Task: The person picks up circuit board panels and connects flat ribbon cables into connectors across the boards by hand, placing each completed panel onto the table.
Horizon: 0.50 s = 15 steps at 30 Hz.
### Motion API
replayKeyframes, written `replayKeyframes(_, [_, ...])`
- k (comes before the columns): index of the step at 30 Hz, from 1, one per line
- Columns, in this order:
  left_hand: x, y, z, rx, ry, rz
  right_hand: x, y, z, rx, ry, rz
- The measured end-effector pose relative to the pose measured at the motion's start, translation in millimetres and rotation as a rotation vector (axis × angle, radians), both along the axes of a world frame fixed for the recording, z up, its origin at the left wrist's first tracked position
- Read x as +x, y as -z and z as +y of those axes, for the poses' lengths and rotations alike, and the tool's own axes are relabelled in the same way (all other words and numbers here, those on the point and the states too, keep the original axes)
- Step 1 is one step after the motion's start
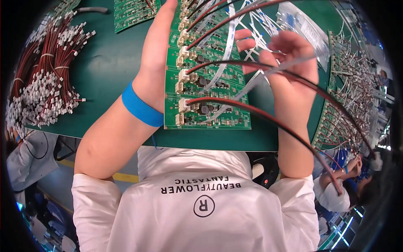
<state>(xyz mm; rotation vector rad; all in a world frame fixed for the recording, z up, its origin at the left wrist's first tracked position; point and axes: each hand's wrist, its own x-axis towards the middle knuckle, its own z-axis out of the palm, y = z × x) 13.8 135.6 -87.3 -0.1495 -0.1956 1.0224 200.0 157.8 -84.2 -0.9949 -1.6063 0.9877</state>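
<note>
My left hand (157, 50), a blue band at its wrist, grips a long green circuit board panel (172, 88) from its left edge. Its palm is hidden behind the panel, and fingertips that look like its own show past the right edge. White sockets line the panel's left side, several with red-and-black wire leads (252, 108) plugged in. Flat white ribbon cables (230, 38) also rise from it. To the right, my right hand (296, 67) is raised with fingers loosely curled and apart. A lead and a ribbon cable cross in front of it; nothing shows in its grasp.
Bundled red-and-black leads with white plugs (52, 67) are heaped on the green tabletop (113, 63) at left. Another green board (136, 14) lies at the back. Loose white ribbon cables and a clear plastic bag (304, 29) lie behind my right hand. Wired boards (331, 109) crowd the right edge; co-workers sit both sides.
</note>
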Motion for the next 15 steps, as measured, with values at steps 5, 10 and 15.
replayKeyframes(5, [13,-37,1,-0.359,-0.111,0.798,-3,-20,-27,0.195,-0.359,0.003])
replayKeyframes(10, [2,-7,-7,-0.113,-0.171,0.691,-7,-36,-34,0.214,-0.524,-0.139])
replayKeyframes(15, [-3,4,-10,-0.033,-0.162,0.767,-19,-41,-31,0.223,-0.586,-0.096])
